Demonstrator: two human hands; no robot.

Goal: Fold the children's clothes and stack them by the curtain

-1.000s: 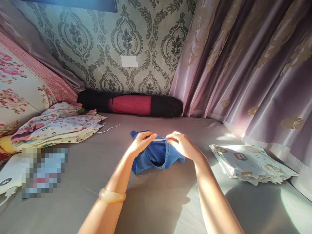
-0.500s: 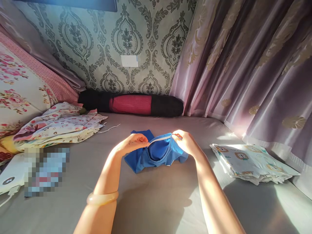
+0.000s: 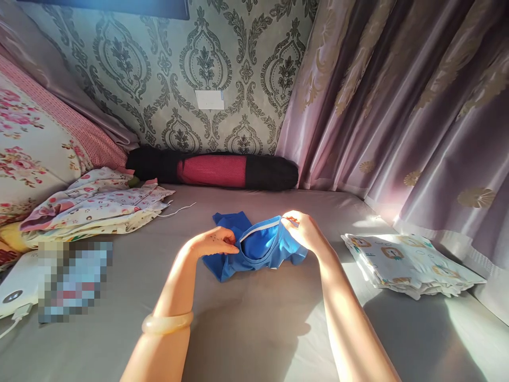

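A blue T-shirt [image 3: 254,260] lies bunched on the grey bed sheet [image 3: 246,329], its round neckline spread toward me and a white tape showing along the inside back. My left hand [image 3: 212,242], with a pale bangle [image 3: 167,323] on the forearm, is closed at the left end of the neckline, thumb and fingertips against the fabric. At the opposite end, my right hand [image 3: 301,231] pinches the collar edge between thumb and fingers. Part of the shirt is hidden behind both hands.
Folded white printed cloth [image 3: 409,262] lies right, by the purple curtain [image 3: 437,132]. Patterned clothes [image 3: 103,204] sit left, near a white device with a cable [image 3: 19,284] and a blurred packet [image 3: 77,281]. A black-and-red roll bag [image 3: 214,170] lies along the wall.
My left hand has shifted slightly down and left along the neckline, uncovering more of its left corner. My right hand keeps its pinch, nearly still.
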